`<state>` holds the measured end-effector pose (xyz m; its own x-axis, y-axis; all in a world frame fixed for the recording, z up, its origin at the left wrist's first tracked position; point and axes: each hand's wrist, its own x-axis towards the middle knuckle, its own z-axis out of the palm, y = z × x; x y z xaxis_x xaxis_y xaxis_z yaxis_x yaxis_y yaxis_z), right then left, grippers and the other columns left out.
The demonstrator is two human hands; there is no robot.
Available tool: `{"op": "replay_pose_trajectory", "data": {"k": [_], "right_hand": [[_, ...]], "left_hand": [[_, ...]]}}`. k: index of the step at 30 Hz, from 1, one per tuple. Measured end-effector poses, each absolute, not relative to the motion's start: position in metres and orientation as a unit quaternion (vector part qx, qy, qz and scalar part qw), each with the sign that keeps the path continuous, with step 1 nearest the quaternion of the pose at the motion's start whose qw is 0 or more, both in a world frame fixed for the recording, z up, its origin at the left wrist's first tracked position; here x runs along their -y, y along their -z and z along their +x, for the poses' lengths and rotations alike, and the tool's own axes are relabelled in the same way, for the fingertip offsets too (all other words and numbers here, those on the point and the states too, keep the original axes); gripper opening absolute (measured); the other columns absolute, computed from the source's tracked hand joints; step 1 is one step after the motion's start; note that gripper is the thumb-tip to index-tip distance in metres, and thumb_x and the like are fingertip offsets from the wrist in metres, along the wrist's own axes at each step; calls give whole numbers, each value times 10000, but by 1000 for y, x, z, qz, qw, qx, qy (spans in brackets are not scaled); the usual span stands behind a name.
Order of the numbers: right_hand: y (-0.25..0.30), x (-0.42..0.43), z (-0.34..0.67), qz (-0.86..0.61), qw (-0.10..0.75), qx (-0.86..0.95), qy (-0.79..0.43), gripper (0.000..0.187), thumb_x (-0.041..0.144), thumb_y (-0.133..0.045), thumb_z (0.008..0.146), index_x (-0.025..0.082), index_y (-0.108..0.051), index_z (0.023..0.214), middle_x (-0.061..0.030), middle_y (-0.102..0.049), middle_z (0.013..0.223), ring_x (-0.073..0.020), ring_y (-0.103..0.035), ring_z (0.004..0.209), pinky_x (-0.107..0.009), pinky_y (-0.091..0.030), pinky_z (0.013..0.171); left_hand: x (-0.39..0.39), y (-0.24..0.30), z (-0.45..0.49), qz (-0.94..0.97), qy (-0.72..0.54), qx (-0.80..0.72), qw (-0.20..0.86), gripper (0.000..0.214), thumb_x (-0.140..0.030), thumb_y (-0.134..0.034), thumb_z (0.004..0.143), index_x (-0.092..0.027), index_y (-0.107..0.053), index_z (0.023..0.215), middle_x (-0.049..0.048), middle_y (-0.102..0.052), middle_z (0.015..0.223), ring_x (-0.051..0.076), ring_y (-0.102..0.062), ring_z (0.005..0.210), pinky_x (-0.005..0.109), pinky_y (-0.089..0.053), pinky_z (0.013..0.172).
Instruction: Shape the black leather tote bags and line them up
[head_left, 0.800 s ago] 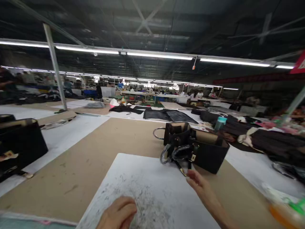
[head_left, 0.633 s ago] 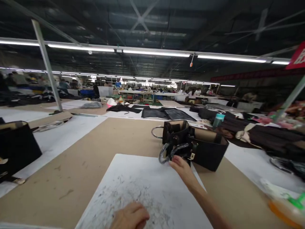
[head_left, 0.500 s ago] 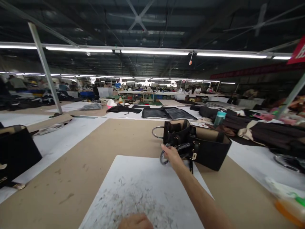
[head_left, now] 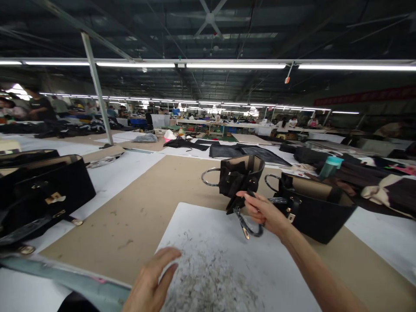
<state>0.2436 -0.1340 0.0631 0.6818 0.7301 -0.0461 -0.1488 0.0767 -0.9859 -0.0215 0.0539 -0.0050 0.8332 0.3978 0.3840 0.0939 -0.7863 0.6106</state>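
Note:
My right hand is closed on the front of a small black handbag, lifted just above the table's brown board with its strap and clear-wrapped handle hanging below my fingers. A second black handbag stands just right of it. My left hand lies open, fingers flat, at the near edge of a stained white sheet.
More black bags stand at the left edge. Dark fabric pieces lie farther back, a teal bottle and a pile of dark cloth at the right. A metal post rises at the left. People work at distant tables.
My right hand reached to the bags, took hold of the smaller one and pulled it up and away from the larger bag. My left hand opened flat on the sheet.

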Motion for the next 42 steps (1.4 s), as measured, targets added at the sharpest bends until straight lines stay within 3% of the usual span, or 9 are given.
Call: {"op": "replay_pose_trajectory", "data": {"k": [7,12,15,19,24,30,34,37,42], "right_hand": [[-64,192,196,-632,600,274,-408,390,433,-480,808,164,-486,1091,100,-214,464,-35,-101,380,-175,-106,339],[-65,230,175,-695,464,336,-434,365,451,-481,802,177,-519,1040,81,-250,463,-46,-204,397,-207,-131,387],[-66,244,176,-736,405,334,-428,350,467,-496,784,201,-535,1008,68,-261,497,-56,-229,423,-214,-120,397],[-62,258,185,-788,364,301,-395,368,519,-482,765,226,-552,976,53,-271,535,-65,-226,441,-215,-123,400],[-53,273,200,-846,333,305,-283,321,506,-527,729,206,-585,825,-2,-412,580,-98,-343,491,-231,-255,418],[-22,272,183,-919,304,241,-70,450,550,-460,744,232,-510,1058,-52,-595,823,-207,-545,728,-317,-438,630],[-10,274,132,-928,199,228,216,550,543,-390,781,129,-457,1137,-159,-544,1077,-321,-490,993,-441,-376,833],[9,280,90,-892,157,294,305,361,428,-445,802,152,-525,1019,-152,-585,1013,-292,-533,943,-404,-365,853],[50,269,71,-928,154,336,50,236,393,-401,825,245,-577,875,-58,-650,869,-216,-610,744,-301,-440,634]], "left_hand": [[-74,-62,17,911,-323,-252,40,687,-428,-568,707,-125,-322,1272,156,-274,1368,318,-240,1246,452,-294,980],[-60,-79,20,952,-140,-256,91,505,-440,-587,682,-167,-485,1094,102,-603,999,272,-527,962,367,-411,803],[-49,-64,19,964,-35,-196,178,296,-395,-531,718,-185,-565,923,59,-635,855,211,-582,790,276,-428,652],[-40,-51,24,963,-42,-200,178,202,-215,-425,752,-147,-588,850,86,-635,827,192,-586,783,249,-406,641],[-29,-74,14,976,-57,-162,132,221,-255,-394,782,-142,-584,794,86,-625,773,199,-586,753,260,-392,621],[-2,-68,-8,980,-36,-176,82,216,-276,-364,797,-162,-547,800,69,-616,711,211,-594,705,266,-378,577],[5,-58,-4,975,-35,-202,81,210,-272,-356,808,-158,-532,825,84,-627,738,220,-603,723,276,-379,583],[6,-62,-1,976,-38,-197,89,234,-310,-345,827,-164,-528,827,83,-633,746,221,-607,731,278,-379,587],[2,-69,-3,977,-41,-191,82,264,-319,-321,838,-165,-533,807,82,-627,730,221,-607,727,277,-376,585]]}}
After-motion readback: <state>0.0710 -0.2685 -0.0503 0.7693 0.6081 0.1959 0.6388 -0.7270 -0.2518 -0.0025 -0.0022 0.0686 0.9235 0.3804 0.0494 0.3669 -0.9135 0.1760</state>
